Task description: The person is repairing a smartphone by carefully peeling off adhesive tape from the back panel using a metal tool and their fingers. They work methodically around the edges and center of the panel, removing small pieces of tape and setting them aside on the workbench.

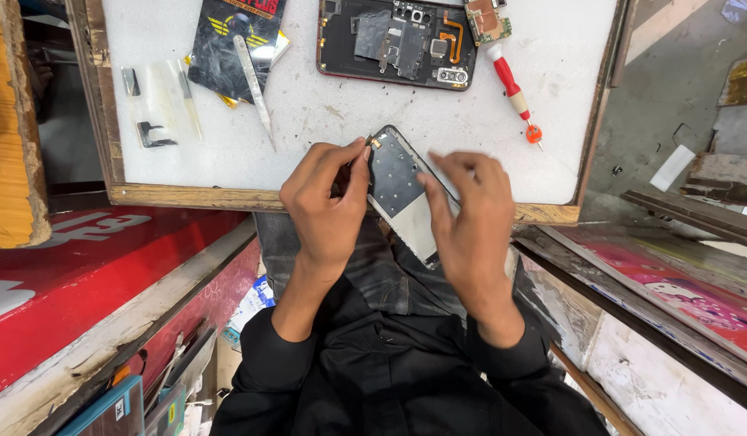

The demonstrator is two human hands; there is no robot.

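1. The left hand (329,206) rises from a black sleeve with the wrist bent slightly back; its fingers are curled and the thumb and forefinger tips are pinched on the upper left edge of a phone frame (402,194).
2. The right hand (470,222) comes up from the other side, palm turned inward. Its fingers are loosely bent and spread, with the fingertips resting along the right edge of the phone frame; it is not fully closed around it.
3. The phone frame is held between both hands, tilted, its top end over the near wooden edge of the table (333,113) and its lower end over the person's lap. Its inner side, dark grey and silver, faces up.
4. Farther back on the white table top lies an opened phone body (394,44) with its inner parts showing.
5. Just right of it lies a red-handled screwdriver (511,89), pointing toward the near right.
6. Metal tweezers (255,89) lie left of centre, overlapping a dark packet (228,40).
7. Clear small bags (159,101) lie near the table's left edge.
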